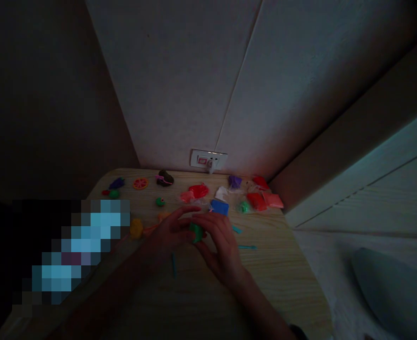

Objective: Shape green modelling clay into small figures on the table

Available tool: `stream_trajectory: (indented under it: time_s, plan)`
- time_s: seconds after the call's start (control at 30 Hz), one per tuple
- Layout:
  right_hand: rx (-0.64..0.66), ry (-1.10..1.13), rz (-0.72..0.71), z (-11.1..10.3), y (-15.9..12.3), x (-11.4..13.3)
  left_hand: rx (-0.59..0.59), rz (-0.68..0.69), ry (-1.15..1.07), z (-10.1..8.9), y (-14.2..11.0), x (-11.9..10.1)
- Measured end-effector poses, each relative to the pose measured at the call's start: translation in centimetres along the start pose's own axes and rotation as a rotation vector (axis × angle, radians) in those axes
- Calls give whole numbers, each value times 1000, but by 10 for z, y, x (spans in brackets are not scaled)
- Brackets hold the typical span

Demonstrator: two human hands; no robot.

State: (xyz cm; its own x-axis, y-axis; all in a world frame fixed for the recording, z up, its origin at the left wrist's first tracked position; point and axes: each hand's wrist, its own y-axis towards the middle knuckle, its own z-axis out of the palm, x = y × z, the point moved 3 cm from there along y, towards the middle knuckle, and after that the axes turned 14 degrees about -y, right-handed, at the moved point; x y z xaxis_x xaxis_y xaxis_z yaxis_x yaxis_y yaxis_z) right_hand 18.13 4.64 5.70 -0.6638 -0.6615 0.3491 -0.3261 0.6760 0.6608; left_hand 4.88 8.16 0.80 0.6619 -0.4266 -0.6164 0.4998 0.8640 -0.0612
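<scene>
A small lump of green modelling clay (195,233) is held up over the middle of the wooden table. My right hand (221,241) curls around it from the right, with its thumb below and fingers above. From the left, my left hand (175,231) pinches the same lump with its fingertips. A dark red spot shows at the lump's right side, partly hidden by the fingers. Beyond the hands lies a blue clay packet (219,208). Near my left wrist is a yellow clay piece (136,228), with orange clay (163,216) partly covered by the hand.
Teal sticks (174,265) lie on the table (279,283). Finished-looking clay shapes stand at the back left, including an orange-and-pink wheel (140,183) and a brown piece (165,178). Red clay packets (257,201) sit back right. A wall socket (208,160) holds a plug.
</scene>
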Motion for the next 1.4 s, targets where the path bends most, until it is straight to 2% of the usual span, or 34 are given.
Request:
stream_trajectory:
  time_s: [0.1,0.3,0.47,0.8,1.07,1.2,1.4]
  plan:
    - [-20,-1,9,-2,0,0,9,9,-20,-1,0,2]
    - [-6,-18,9,-2,-1,0,-88,14,-31,5,-4,-1]
    - [-9,-25,0,-2,0,0,-82,2,-68,10,-4,-3]
    - [11,-20,-1,-1,-1,1,-67,-17,-42,6,-4,-1]
    - [-29,-124,25,0,0,0,-64,32,-9,5,-1,-1]
    - [-7,-138,26,2,-2,0,-63,73,25,2,1,0]
    - [15,-91,81,4,-5,-4,-113,-3,-14,2,-1,-2]
